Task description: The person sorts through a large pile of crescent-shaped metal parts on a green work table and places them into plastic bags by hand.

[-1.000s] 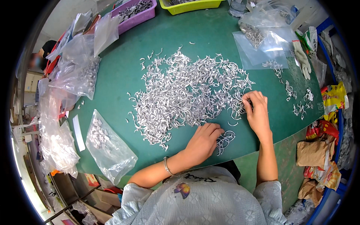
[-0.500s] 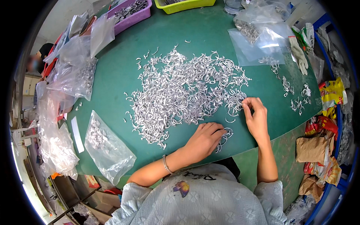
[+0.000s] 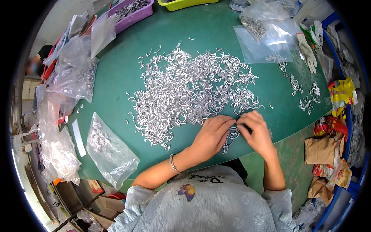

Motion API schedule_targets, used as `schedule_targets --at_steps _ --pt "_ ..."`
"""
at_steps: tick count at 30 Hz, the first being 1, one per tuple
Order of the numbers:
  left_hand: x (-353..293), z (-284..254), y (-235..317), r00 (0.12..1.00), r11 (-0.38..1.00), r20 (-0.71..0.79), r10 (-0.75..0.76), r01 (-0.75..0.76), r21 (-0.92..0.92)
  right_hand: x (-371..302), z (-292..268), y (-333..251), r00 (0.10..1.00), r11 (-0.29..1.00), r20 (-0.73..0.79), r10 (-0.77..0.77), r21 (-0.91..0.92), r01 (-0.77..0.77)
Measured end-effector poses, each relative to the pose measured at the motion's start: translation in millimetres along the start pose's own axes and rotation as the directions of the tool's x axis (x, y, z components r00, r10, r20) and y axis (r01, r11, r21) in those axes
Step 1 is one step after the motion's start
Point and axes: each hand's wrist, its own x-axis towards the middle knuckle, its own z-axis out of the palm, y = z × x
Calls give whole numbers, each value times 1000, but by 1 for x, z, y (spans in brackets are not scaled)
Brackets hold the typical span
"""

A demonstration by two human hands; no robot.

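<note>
My left hand (image 3: pixel 211 137) rests near the table's front edge, fingers bent and held together. Its fingertips meet those of my right hand (image 3: pixel 256 132), which is curled in a pinch. Whatever lies between the fingertips is too small and covered to make out. Just below that meeting point is a small group of silver metal rings (image 3: pixel 232 138), partly under my left hand. Beyond my hands spreads a wide heap of small curved silver metal pieces (image 3: pixel 185 91); a few loose ones lie right of it.
The green table (image 3: pixel 119 69) holds a clear bag of pale pieces (image 3: pixel 101 140) and a white strip (image 3: pixel 79 138) at left. Purple (image 3: pixel 133 19) and yellow (image 3: pixel 189 4) bins stand at the back. Plastic bags (image 3: pixel 266 42), a glove (image 3: pixel 307 54) and small clusters (image 3: pixel 296 86) are at right.
My right hand has moved left from the heap's right edge to my left hand's fingertips. My left hand has shifted slightly up. A few pieces now lie loose at the heap's right.
</note>
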Motion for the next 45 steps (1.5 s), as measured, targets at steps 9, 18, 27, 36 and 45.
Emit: schedule_targets --at_steps 9,18,27,36,45 --pt "-6 11 -2 969 965 224 102 -151 212 7 10 12 998 950 -51 -22 -312 5" --pt "-7 4 -3 995 989 67 80 -88 117 2 6 11 997 998 72 0 -55 4" --pt "2 16 -8 974 975 195 117 -150 164 20 8 23 978 940 -206 -19 -337 -53" --pt "-2 10 -8 1000 996 21 -21 23 -86 -3 -7 10 993 999 118 32 6 -33" --pt "-1 26 -6 974 980 164 158 -174 94 31 8 26 973 935 -231 13 -343 -94"
